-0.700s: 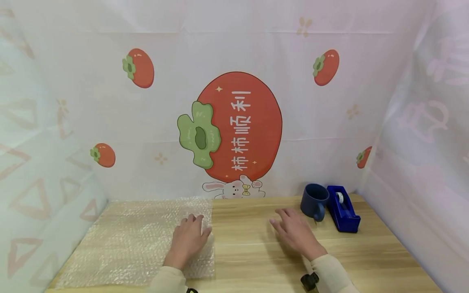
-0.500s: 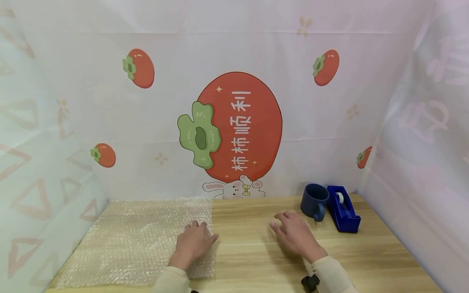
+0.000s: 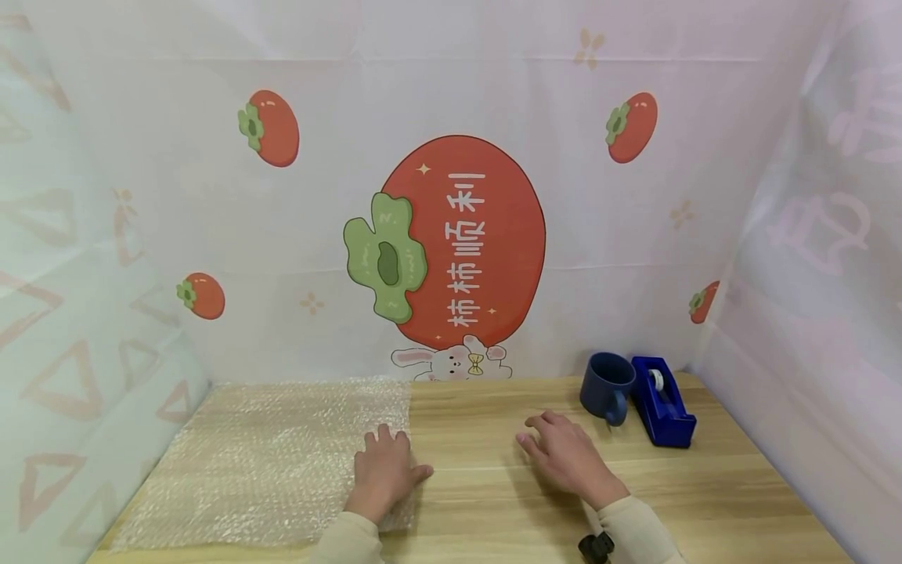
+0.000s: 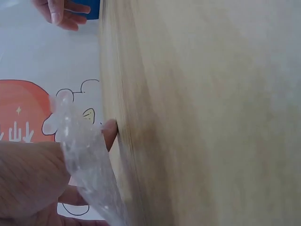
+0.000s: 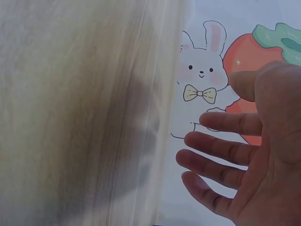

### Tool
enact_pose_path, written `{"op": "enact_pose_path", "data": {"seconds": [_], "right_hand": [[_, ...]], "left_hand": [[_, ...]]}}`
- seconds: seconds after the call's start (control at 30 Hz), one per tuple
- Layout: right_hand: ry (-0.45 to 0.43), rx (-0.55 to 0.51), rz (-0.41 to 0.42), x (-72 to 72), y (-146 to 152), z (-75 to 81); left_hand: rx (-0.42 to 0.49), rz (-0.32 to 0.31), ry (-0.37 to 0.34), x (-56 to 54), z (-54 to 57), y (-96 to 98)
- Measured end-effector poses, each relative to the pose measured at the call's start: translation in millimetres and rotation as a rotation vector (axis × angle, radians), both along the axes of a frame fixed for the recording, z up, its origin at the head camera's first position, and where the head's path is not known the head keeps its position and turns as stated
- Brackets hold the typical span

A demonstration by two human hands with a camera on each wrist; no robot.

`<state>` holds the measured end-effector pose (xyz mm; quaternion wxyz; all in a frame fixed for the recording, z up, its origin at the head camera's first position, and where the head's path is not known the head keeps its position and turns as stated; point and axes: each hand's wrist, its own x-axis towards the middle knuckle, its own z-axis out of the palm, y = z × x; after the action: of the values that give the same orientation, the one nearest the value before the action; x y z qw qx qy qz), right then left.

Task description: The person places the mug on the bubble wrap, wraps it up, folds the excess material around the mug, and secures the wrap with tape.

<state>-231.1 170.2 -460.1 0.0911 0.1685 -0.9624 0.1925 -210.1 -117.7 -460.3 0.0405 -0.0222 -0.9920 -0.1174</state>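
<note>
A sheet of clear bubble wrap (image 3: 268, 470) lies flat over the left part of the wooden table. On its right edge rests my left hand (image 3: 384, 470), fingers spread forward and thumb pointing right, past the edge. In the left wrist view, a strip of bubble wrap (image 4: 89, 155) stands up in front of the hand and hides part of it. The tip of the thumb (image 4: 110, 132) reaches the table there. Over the bare wood to the right hovers my right hand (image 3: 567, 454), holding nothing. Its fingers (image 5: 225, 146) are loosely extended and apart in the right wrist view.
A dark blue mug (image 3: 606, 385) stands at the back right, its handle towards me. Beside it sits a blue tape dispenser (image 3: 662, 407) with a roll of tape. White printed sheeting (image 3: 310, 219) walls the table at the back and both sides.
My left hand has slid right and towards me along the bubble wrap, and its thumb has spread out past the edge. The right hand has shifted only slightly.
</note>
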Motion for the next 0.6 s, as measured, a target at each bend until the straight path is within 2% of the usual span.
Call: {"op": "enact_pose_path", "data": {"seconds": [0.27, 0.5, 0.6], "right_hand": [[0.000, 0.004, 0.015, 0.0, -1.5, -2.6], [-0.018, 0.012, 0.032, 0.9, -4.0, -1.5], [-0.017, 0.013, 0.038, 2.0, -4.5, -0.6]], "left_hand": [[0.075, 0.014, 0.083, -0.7, -0.2, -3.5], [0.136, 0.019, 0.144, -5.7, -2.1, -4.2], [0.180, 0.010, 0.140, -5.2, -0.5, -2.8]]}}
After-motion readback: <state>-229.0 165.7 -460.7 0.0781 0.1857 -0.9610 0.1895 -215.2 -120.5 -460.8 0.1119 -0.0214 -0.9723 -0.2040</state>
